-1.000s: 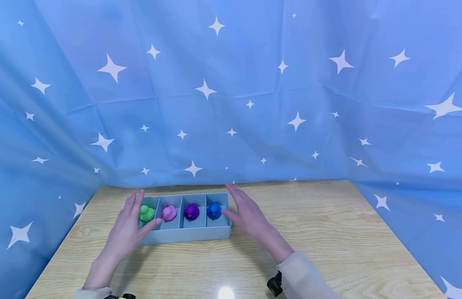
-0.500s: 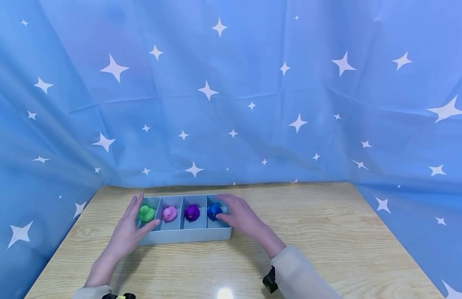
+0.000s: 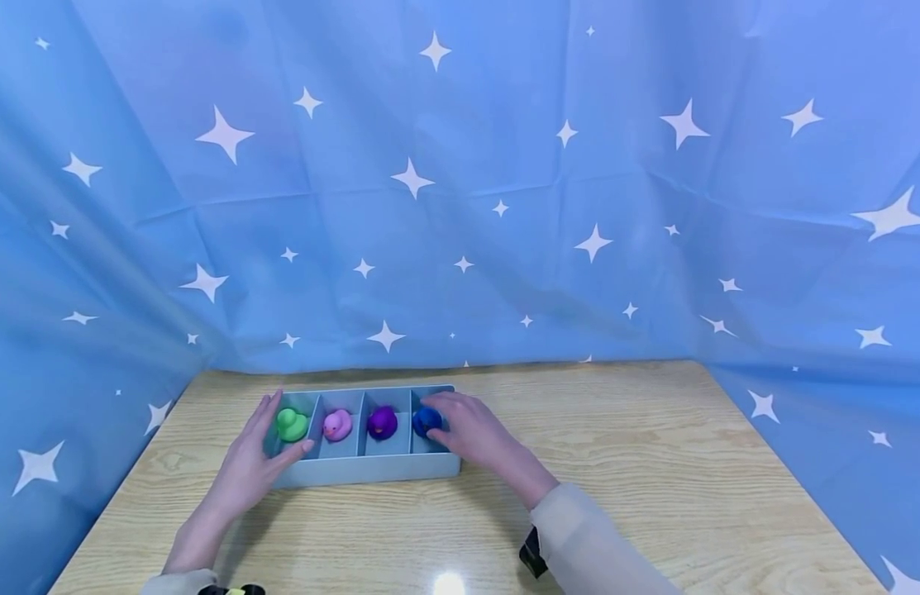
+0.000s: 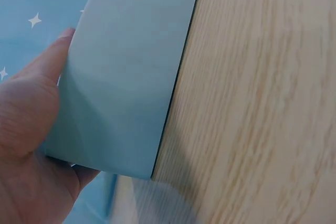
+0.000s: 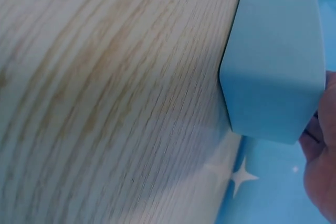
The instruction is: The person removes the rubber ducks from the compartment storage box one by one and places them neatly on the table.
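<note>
A grey-blue divided box (image 3: pixel 370 469) stands on the table, with one toy duck in each compartment. From left to right these are a green duck (image 3: pixel 292 424), a pink duck (image 3: pixel 337 425), a purple duck (image 3: pixel 382 422) and a blue duck (image 3: pixel 426 421). My left hand (image 3: pixel 244 471) rests at the box's left end, fingers straight, thumb over the front rim. Reaching over the right end, my right hand (image 3: pixel 474 430) has thumb and fingers curled round the blue duck, which is partly covered. Both wrist views show mainly the box's outer walls; the ducks are hidden there.
The box sits on a wood-grain table (image 3: pixel 653 463), toward its back left. A blue cloth with white stars (image 3: pixel 504 165) hangs behind the table and along both sides.
My right hand has moved left from beside the box's right end to over the end compartment, and its fingers have closed round the blue duck. The left hand has barely moved.
</note>
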`<state>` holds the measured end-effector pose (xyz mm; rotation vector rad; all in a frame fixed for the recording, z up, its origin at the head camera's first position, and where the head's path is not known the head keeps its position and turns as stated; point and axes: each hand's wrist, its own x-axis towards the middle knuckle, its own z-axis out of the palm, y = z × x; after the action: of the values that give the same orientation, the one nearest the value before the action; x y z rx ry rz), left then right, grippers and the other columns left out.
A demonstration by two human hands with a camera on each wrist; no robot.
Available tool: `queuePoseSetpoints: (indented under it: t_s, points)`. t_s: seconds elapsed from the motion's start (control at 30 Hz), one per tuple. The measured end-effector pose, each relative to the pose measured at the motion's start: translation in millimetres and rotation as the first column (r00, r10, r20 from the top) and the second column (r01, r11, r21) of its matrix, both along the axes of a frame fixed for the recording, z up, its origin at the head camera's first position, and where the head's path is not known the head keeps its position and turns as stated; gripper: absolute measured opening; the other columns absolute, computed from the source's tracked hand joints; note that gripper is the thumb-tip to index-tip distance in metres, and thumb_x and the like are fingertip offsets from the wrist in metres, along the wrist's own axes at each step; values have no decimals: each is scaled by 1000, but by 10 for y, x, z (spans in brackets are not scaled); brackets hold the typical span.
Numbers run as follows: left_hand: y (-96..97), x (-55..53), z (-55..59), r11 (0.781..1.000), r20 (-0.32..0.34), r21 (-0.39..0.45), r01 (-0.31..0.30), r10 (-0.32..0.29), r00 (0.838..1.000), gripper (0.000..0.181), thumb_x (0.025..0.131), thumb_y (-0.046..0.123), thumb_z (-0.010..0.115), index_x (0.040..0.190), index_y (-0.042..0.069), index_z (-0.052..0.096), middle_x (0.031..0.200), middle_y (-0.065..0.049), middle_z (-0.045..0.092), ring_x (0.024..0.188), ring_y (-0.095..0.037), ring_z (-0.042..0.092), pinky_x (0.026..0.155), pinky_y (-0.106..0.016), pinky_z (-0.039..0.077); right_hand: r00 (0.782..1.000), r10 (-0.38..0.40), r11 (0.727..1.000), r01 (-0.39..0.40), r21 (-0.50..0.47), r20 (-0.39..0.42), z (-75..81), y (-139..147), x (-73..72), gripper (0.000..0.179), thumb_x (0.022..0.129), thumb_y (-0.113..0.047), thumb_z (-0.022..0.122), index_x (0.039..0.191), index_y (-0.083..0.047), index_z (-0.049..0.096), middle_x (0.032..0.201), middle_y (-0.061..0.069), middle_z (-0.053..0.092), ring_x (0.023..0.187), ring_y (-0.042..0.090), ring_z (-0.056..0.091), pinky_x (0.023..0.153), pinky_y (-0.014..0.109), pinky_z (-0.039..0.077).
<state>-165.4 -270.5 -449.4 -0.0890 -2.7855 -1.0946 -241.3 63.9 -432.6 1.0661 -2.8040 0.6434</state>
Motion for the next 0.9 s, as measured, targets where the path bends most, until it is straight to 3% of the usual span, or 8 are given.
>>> queuePoseSetpoints:
  t_s: [0.3, 0.63, 0.73, 0.9]
  points:
    - [-54, -31, -64, 998, 30, 67, 4, -7, 1000, 103, 95, 43, 74, 162, -4, 11, 165, -33, 7, 147, -58, 13, 113, -73, 19, 999, 3, 1000, -3, -11, 41, 18, -15, -58, 45, 93, -15, 79, 133, -1, 66, 130, 13, 69, 121, 29, 64, 102, 44, 52]
    - [-65, -45, -75, 995, 152, 96, -32, 18, 988, 111, 96, 48, 71, 162, -4, -2, 164, -35, 3, 147, -58, 11, 115, -69, 18, 999, 29, 998, -29, -50, -13, -21, -37, -149, 39, 90, -11, 81, 126, 0, 71, 122, 15, 72, 115, 31, 68, 98, 43, 54]
    - [-79, -42, -81, 994, 184, 100, -45, 26, 983, 111, 97, 49, 70, 162, -2, -4, 164, -36, 6, 147, -58, 13, 116, -68, 20, 999, 26, 997, -25, -68, 19, -21, -46, -162, 39, 90, -11, 81, 126, -2, 72, 123, 14, 72, 114, 30, 68, 98, 44, 54]
    - [-97, -50, -88, 991, 233, 119, -62, 33, 972, 111, 97, 51, 68, 163, 3, -8, 163, -36, 7, 146, -58, 14, 115, -68, 21, 985, -28, 990, 50, -128, 171, 9, -64, -168, 40, 90, -10, 80, 128, -4, 72, 126, 12, 71, 120, 31, 65, 101, 44, 52]
